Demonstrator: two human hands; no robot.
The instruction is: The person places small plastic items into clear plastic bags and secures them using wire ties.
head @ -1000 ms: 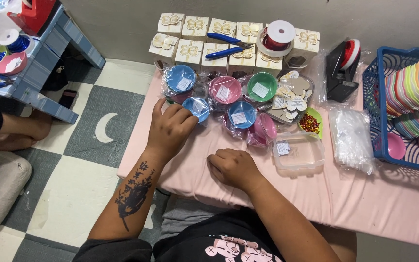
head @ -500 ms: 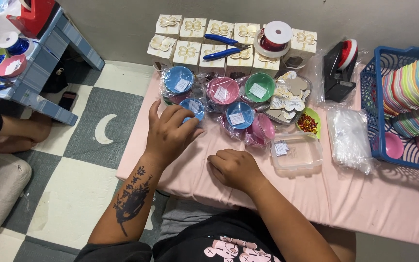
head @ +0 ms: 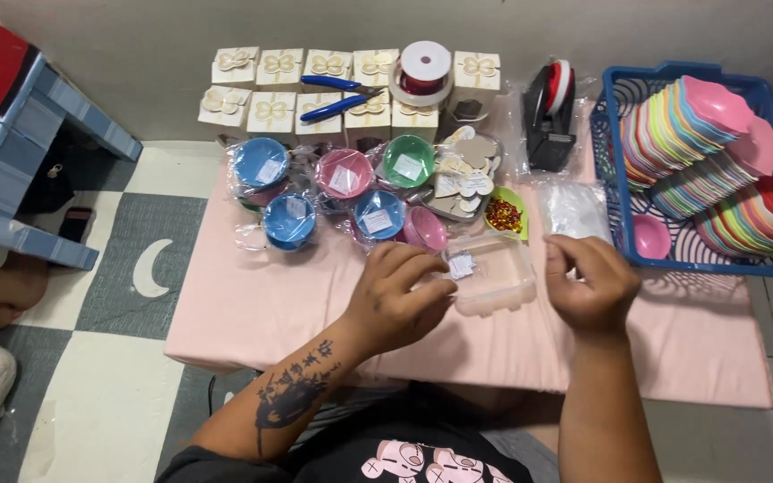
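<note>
At the pink-covered table (head: pixel 252 304), my left hand (head: pixel 402 300) rests with its fingers curled, the fingertips touching the near-left edge of a small clear plastic box (head: pixel 492 277). The box sits on the cloth directly between my two hands, its lid shut as far as I can tell, with a few small white slips visible inside near my left fingertips. My right hand (head: pixel 590 284) hovers just to the right of the box, fingers bent inward and bunched together; whether anything is pinched between them I cannot tell.

Just beyond the box lie wrapped little bowls (head: pixel 315 192) in blue, pink and green, each in clear film, clustered toward the left of centre. A green dish of red and gold beads (head: pixel 505 215) stands just behind the box, beside a heap of heart-shaped tags (head: pixel 458 183). A clear bag (head: pixel 574 210) lies above my right hand. Farther back stand cream gift boxes (head: pixel 270 85) with bows, blue-handled pliers (head: pixel 337 97) laid across them, a spool of red ribbon (head: pixel 424 73) and a black tape dispenser (head: pixel 550 116). A blue basket (head: pixel 615 170) of stacked coloured dishes fills the right end.
</note>
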